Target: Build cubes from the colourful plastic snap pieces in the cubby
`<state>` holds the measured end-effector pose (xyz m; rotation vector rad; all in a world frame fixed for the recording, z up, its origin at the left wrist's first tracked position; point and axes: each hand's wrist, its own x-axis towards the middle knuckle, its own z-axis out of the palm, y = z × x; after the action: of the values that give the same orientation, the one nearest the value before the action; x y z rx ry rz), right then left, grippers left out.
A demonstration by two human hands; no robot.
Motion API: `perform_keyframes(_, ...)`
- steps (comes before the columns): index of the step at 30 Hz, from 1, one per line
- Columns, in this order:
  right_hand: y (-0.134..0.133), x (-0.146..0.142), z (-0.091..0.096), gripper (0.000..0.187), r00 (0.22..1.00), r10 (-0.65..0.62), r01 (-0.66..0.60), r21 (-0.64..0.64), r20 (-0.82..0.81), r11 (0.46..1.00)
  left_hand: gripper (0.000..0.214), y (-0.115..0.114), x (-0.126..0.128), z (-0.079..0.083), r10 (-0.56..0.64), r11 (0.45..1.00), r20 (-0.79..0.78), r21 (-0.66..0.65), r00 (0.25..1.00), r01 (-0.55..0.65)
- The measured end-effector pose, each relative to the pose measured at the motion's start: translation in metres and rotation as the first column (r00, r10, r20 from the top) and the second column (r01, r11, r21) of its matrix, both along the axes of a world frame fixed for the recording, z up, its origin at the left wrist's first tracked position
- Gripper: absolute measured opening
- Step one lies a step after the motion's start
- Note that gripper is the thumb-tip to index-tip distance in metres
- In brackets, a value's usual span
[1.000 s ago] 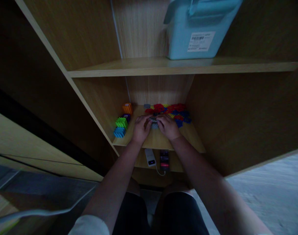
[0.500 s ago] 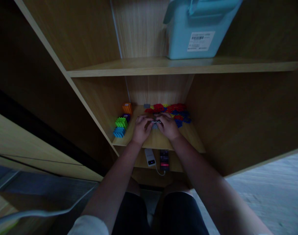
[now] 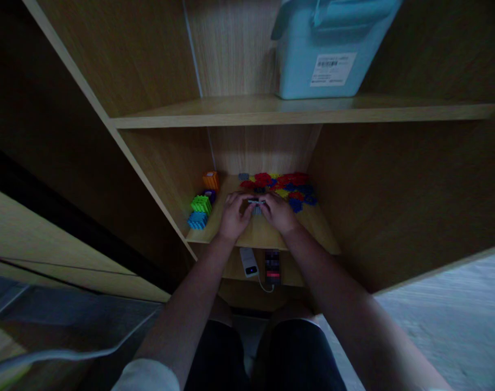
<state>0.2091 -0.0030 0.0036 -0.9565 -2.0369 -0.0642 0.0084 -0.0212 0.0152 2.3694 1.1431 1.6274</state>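
Observation:
My left hand (image 3: 233, 214) and my right hand (image 3: 280, 212) meet over the middle shelf, fingers closed on opposite ends of a thin grey interlocking toy piece (image 3: 256, 201). The fingertips cover its ends. Just below it shows a grey-blue ridged piece (image 3: 256, 210); whether the two are joined I cannot tell. Behind the hands lies a spread of flat toy pieces: red (image 3: 262, 179), yellow (image 3: 281, 193) and blue (image 3: 295, 205). At the left stand ridged blocks in light blue (image 3: 197, 220), green (image 3: 201, 204), purple (image 3: 209, 194) and orange (image 3: 210, 180).
A light blue lidded bin (image 3: 300, 70) sits on the upper shelf (image 3: 231, 112), above my hands. Wooden side walls enclose the compartment. On a lower ledge lie a white power bank (image 3: 248, 262) and a phone (image 3: 272, 267), joined by a cable.
My right fingers have drawn in toward the grey piece, baring more of the pieces behind. The grey piece shows more plainly between the hands. My left hand has hardly moved.

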Motion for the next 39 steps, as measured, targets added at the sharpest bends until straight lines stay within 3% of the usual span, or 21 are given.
perform_keyframes(7, 0.004, 0.001, -0.005, 0.011, 0.997, 0.047, -0.043, 0.052, -0.061, 0.998, 0.007, 0.004, -0.001, -0.004, -0.037, 0.998, -0.002, 0.042, 0.999, 0.037)
perform_keyframes(16, -0.004, -0.001, 0.007, 0.014, 0.994, 0.077, -0.072, 0.062, -0.076, 0.995, 0.004, 0.002, 0.000, -0.001, -0.031, 0.997, 0.014, 0.066, 0.999, 0.030)
perform_keyframes(27, -0.005, 0.004, 0.009, 0.017, 0.950, 0.154, -0.172, -0.040, -0.272, 0.984, 0.014, 0.007, -0.001, -0.001, -0.109, 0.994, 0.105, 0.022, 0.988, 0.107)
perform_keyframes(33, -0.002, 0.004, 0.005, 0.018, 0.943, 0.091, -0.134, -0.116, -0.321, 0.984, 0.020, 0.010, 0.000, -0.003, -0.082, 0.996, 0.103, -0.010, 0.991, 0.083)
perform_keyframes(39, 0.011, 0.014, -0.012, 0.024, 0.949, -0.026, -0.032, -0.178, -0.315, 0.984, 0.034, 0.016, -0.001, -0.012, 0.041, 0.994, 0.138, -0.109, 0.990, -0.026)
